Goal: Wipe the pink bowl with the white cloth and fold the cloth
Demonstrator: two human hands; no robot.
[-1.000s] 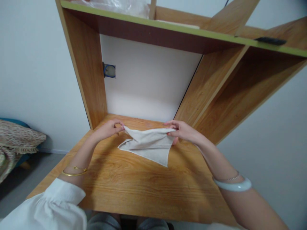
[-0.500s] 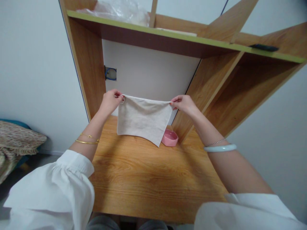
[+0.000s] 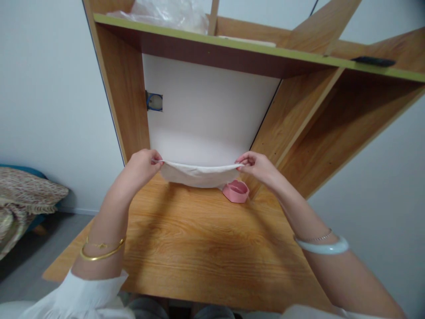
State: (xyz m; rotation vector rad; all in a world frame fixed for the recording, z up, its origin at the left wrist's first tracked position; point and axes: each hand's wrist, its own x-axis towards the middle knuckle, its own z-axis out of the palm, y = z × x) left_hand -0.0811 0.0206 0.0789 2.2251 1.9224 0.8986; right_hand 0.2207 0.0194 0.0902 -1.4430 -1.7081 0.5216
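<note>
A pale off-white cloth (image 3: 199, 176) hangs stretched between my two hands above the back of the wooden desk (image 3: 206, 239). My left hand (image 3: 143, 165) pinches its upper left corner, fingers closed. At the upper right corner, my right hand (image 3: 255, 165) grips the edge between thumb and fingers. The cloth's top edge sags slightly, and most of its face is foreshortened from above. Just beyond its lower right end stands a pink angular dish (image 3: 236, 192), below my right hand; the cloth partly overlaps it in view.
A shelf (image 3: 212, 40) spans above the desk, bearing a clear plastic bag (image 3: 172, 15) and a dark flat object (image 3: 373, 60). Wooden side panels (image 3: 122, 88) flank the white back wall, which has a socket box (image 3: 154, 102). A fringed blanket (image 3: 29, 190) lies over blue furniture at left.
Both hands have come down with the cloth, and it now billows, showing less of its face. My left hand has also shifted a little left, my right hand slightly right.
</note>
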